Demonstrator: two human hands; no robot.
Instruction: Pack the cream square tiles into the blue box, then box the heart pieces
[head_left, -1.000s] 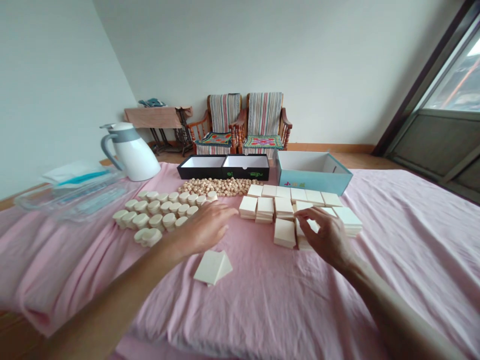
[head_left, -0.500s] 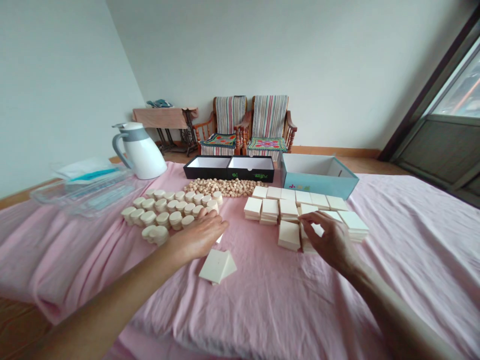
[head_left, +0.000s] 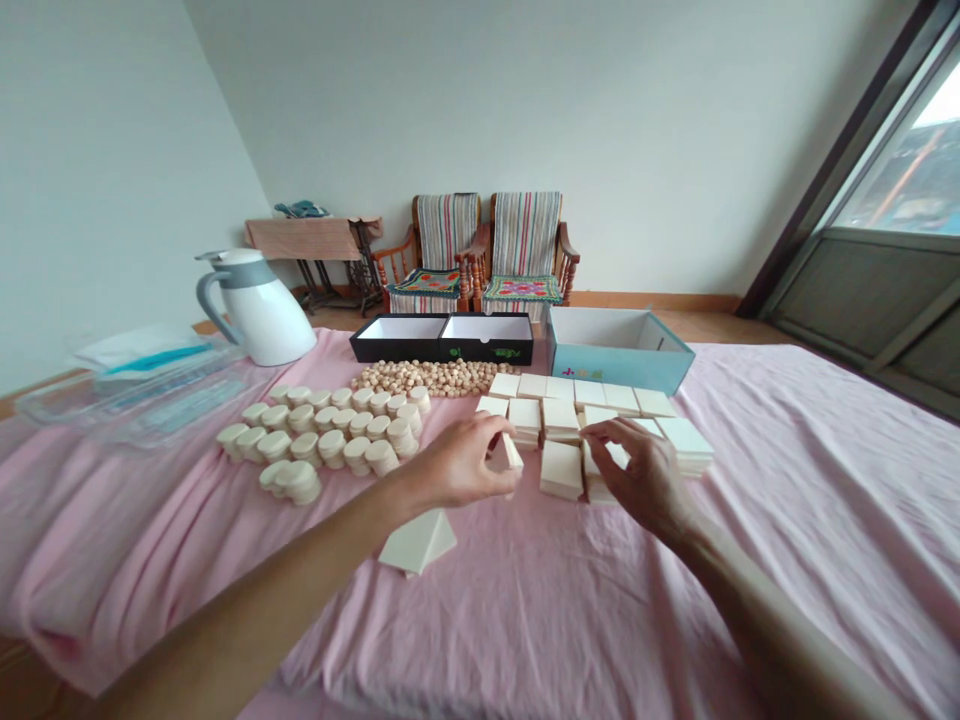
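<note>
My left hand is closed on a cream square tile, held on edge just above the pink cloth. My right hand rests with curled fingers on the stacks of square tiles, fingertips on the top of one stack. A single low stack sits between the two hands. Two loose tiles lie on the cloth below my left wrist.
Rows of heart-shaped cream blocks lie to the left, small wooden beads behind them. A black two-part box and a blue box stand at the back. A white jug and a clear plastic tray are far left.
My left hand moved right from beside the heart blocks to the tile stacks and now grips one tile. My right hand has stayed on the stacks.
</note>
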